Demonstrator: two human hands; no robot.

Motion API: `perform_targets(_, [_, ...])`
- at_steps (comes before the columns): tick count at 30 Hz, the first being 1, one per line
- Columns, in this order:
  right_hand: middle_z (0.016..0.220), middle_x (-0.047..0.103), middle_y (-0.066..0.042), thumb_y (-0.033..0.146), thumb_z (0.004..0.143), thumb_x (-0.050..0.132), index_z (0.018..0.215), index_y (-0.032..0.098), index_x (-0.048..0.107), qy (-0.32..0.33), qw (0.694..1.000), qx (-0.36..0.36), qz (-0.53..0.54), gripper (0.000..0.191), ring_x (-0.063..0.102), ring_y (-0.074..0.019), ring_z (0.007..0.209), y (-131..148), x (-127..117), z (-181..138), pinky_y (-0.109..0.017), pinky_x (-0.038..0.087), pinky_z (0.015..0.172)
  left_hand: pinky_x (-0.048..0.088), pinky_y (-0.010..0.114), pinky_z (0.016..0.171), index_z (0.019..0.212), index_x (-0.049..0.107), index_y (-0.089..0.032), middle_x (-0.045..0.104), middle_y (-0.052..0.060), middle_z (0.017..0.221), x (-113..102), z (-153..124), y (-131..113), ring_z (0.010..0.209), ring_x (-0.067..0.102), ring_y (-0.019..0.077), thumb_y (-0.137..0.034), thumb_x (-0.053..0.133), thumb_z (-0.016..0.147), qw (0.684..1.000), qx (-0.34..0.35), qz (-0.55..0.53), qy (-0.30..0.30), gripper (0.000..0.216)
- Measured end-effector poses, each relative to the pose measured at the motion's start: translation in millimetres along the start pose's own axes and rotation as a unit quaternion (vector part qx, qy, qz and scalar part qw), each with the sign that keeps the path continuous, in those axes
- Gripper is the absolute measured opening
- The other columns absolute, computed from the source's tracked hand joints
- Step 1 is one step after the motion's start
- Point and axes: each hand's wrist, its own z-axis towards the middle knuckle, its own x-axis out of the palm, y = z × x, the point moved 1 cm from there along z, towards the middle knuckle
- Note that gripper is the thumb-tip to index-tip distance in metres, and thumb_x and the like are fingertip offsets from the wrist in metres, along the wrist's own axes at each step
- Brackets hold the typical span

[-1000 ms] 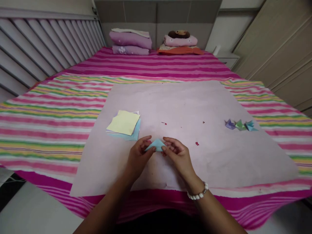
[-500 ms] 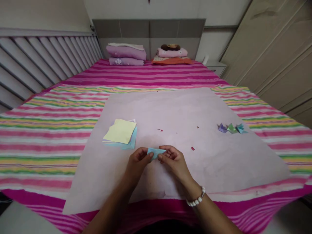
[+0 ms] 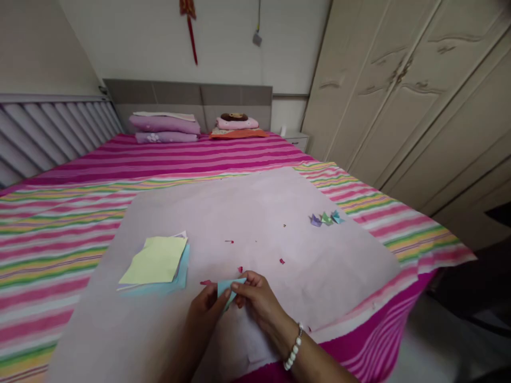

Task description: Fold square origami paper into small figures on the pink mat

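A small folded piece of light blue paper (image 3: 226, 287) is held up between both hands, low in the middle of the view. My left hand (image 3: 207, 308) pinches its left end with the thumb in front. At the right end, my right hand (image 3: 255, 295) grips it between thumb and fingers; a white bead bracelet circles that wrist. To the left lies a stack of coloured paper sheets (image 3: 155, 260), pale yellow on top and blue beneath. Folded paper figures in purple (image 3: 315, 220), green (image 3: 326, 218) and blue (image 3: 337, 216) stand in a row at the right.
Under everything lies a large pale sheet (image 3: 199, 207) on a striped bed cover (image 3: 51, 255). Small red scraps (image 3: 282, 261) are scattered over it. Folded bedding (image 3: 165, 126) rests by the headboard (image 3: 175, 93); a wardrobe (image 3: 383, 90) stands at the right.
The camera view has swung right and up, so the bed appears shifted left and lower. The right end of the blue paper is now tilted up, and both hands still hold it.
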Motion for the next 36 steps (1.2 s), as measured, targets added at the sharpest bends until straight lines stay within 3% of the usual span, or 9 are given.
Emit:
perform_targets(4, [0.047, 0.057, 0.004, 0.031, 0.054, 0.085, 0.059, 0.015, 0.057, -0.014, 0.999, -0.028, 0.002, 0.033, 0.045, -0.0062, 0.038, 4, -3, 1, -0.019, 0.030, 0.040, 0.039, 0.026, 0.054, 0.068, 0.061, -0.016, 0.058, 0.000, 0.059, 4, 0, 9, 0.055, 0.051, 0.0154, -0.061, 0.061, 0.069, 0.998, -0.033, 0.011, 0.055, 0.045])
perform_targets(10, [0.048, 0.057, 0.004, 0.036, 0.058, 0.083, 0.065, 0.014, 0.060, 0.008, 1.000, -0.024, 0.010, 0.032, 0.046, -0.0069, 0.039, 3, -3, -3, -0.020, 0.031, 0.040, 0.038, 0.026, 0.052, 0.063, 0.058, -0.018, 0.054, -0.002, 0.055, 6, -6, 5, 0.053, 0.049, 0.0157, -0.061, 0.057, 0.073, 0.998, 0.014, 0.042, 0.039, 0.045])
perform_targets(15, [0.046, 0.056, 0.005, 0.036, 0.053, 0.085, 0.058, 0.016, 0.056, -0.012, 0.999, -0.029, -0.015, 0.036, 0.045, -0.0069, 0.038, 7, -5, -6, -0.020, 0.030, 0.040, 0.033, 0.024, 0.050, 0.060, 0.057, -0.018, 0.050, -0.003, 0.051, 1, -6, 3, 0.050, 0.045, 0.0145, -0.063, 0.057, 0.072, 0.995, 0.016, 0.095, 0.036, 0.046])
perform_targets(20, [0.044, 0.055, 0.005, 0.043, 0.056, 0.082, 0.059, 0.016, 0.059, 0.001, 0.997, -0.043, -0.060, 0.036, 0.044, -0.0073, 0.039, 18, -6, -8, -0.021, 0.032, 0.043, 0.030, 0.024, 0.050, 0.049, 0.042, -0.020, 0.040, -0.005, 0.046, -9, -2, -4, 0.049, 0.038, 0.0130, -0.065, 0.059, 0.068, 0.992, 0.034, 0.123, 0.008, 0.052])
perform_targets(27, [0.045, 0.055, 0.005, 0.046, 0.060, 0.079, 0.058, 0.016, 0.060, 0.016, 0.993, -0.063, -0.101, 0.036, 0.043, -0.0075, 0.040, 27, -8, -7, -0.022, 0.030, 0.045, 0.033, 0.024, 0.050, 0.055, 0.050, -0.020, 0.046, -0.003, 0.051, -15, -6, -18, 0.051, 0.042, 0.0138, -0.062, 0.058, 0.071, 0.994, 0.044, 0.094, 0.024, 0.046])
perform_targets(30, [0.044, 0.055, 0.005, 0.047, 0.060, 0.078, 0.058, 0.016, 0.060, 0.018, 0.991, -0.066, -0.116, 0.036, 0.043, -0.0076, 0.041, 30, -7, -7, -0.022, 0.030, 0.046, 0.031, 0.024, 0.048, 0.051, 0.048, -0.020, 0.044, -0.004, 0.048, -14, -7, -20, 0.048, 0.039, 0.0128, -0.062, 0.059, 0.069, 0.996, 0.037, 0.086, -0.005, 0.047])
perform_targets(36, [0.044, 0.055, 0.005, 0.044, 0.064, 0.077, 0.060, 0.016, 0.062, 0.028, 0.989, -0.073, -0.122, 0.032, 0.043, -0.0075, 0.040, 31, -6, -7, -0.022, 0.032, 0.046, 0.036, 0.024, 0.050, 0.052, 0.052, -0.019, 0.049, -0.003, 0.050, -14, -7, -21, 0.049, 0.045, 0.0127, -0.057, 0.060, 0.072, 0.999, 0.032, 0.040, -0.001, 0.044])
